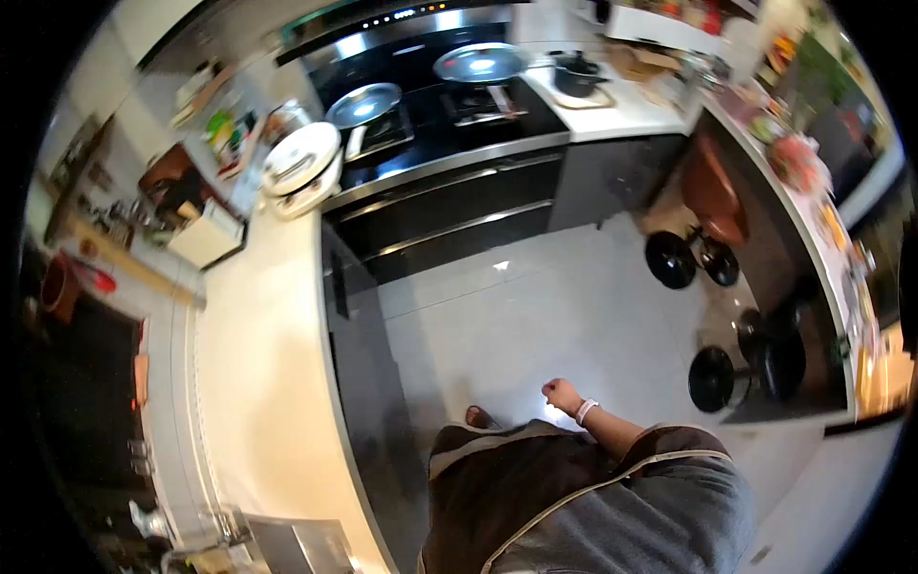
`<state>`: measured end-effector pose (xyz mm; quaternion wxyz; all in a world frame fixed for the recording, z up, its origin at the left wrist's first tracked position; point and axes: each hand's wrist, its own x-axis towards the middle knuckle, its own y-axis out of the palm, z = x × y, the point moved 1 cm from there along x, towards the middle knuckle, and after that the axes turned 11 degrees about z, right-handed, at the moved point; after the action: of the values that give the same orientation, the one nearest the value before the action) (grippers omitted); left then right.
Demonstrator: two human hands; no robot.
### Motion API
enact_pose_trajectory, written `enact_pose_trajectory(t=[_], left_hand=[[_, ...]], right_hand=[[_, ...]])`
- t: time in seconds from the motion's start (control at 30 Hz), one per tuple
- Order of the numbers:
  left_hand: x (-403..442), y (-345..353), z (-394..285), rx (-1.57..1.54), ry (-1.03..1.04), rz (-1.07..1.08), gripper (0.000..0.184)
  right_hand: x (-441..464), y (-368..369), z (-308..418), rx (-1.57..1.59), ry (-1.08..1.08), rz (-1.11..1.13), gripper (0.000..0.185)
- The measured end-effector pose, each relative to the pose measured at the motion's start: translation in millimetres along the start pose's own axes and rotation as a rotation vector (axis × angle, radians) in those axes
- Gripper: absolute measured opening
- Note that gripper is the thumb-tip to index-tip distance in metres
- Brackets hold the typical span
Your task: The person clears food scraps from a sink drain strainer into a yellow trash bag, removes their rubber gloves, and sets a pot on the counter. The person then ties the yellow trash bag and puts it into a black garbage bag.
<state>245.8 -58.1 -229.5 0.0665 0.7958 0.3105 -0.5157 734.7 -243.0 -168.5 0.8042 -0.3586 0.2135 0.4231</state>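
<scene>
My right hand hangs in front of my body over the grey floor, with a pale band round the wrist. Its fingers are curled in, and I see nothing held in them. No object touches this hand; the dark apron-like garment is nearest to it. My left hand is out of view.
A pale counter runs along the left, with a sink at its near end. Ahead, a frying pan and a larger pan sit on the black stove. Stools stand by the right-hand counter.
</scene>
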Motion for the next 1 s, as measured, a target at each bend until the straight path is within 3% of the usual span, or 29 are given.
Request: enact_pose_trajectory(t=[0.07,0.13,0.23,0.3,0.33,0.4,0.43,0.5,0.57,0.6,0.7,0.8,1.0], left_hand=[[10,-7,-11,0.022,0.020,0.014,0.034],[32,-17,-34,0.048,0.106,0.032,0.034],[97,-35,-123,0.163,0.442,0.031,0.034],[148,-38,-193,0.477,0.820,-0.159,0.023],[155,-34,-228,0.470,0.805,-0.161,0.023],[139,-23,-308,-0.256,0.400,-0.131,0.022],[145,-17,-323,-0.266,0.382,-0.139,0.022],[147,-10,-343,0.077,0.200,-0.220,0.022],[211,12,-221,-0.010,0.262,-0.281,0.024],[186,25,-231,0.182,0.132,-0.237,0.024],[161,55,-267,0.298,-0.035,-0.147,0.024],[150,70,-297,0.329,-0.071,-0.104,0.025],[154,79,-331,0.432,-0.046,-0.062,0.027]], right_hand=[[38,-11,43,0.038,-0.163,-0.044,0.026],[70,-21,78,0.050,-0.188,-0.057,0.026],[112,-38,118,0.056,-0.246,-0.055,0.026],[150,-56,143,0.040,-0.281,-0.031,0.027],[168,-67,161,0.003,-0.297,-0.040,0.026],[210,-97,208,-0.084,-0.407,-0.070,0.025],[235,-112,233,-0.091,-0.402,-0.050,0.025],[283,-145,286,-0.131,-0.599,-0.218,0.020],[328,-175,335,-0.159,-0.641,-0.242,0.018],[343,-191,356,-0.179,-0.694,-0.300,0.018],[391,-229,402,-0.320,-0.761,-0.293,0.023],[413,-246,434,-0.547,-0.715,-0.355,0.027],[449,-250,452,-0.556,-0.579,-0.266,0.036]])
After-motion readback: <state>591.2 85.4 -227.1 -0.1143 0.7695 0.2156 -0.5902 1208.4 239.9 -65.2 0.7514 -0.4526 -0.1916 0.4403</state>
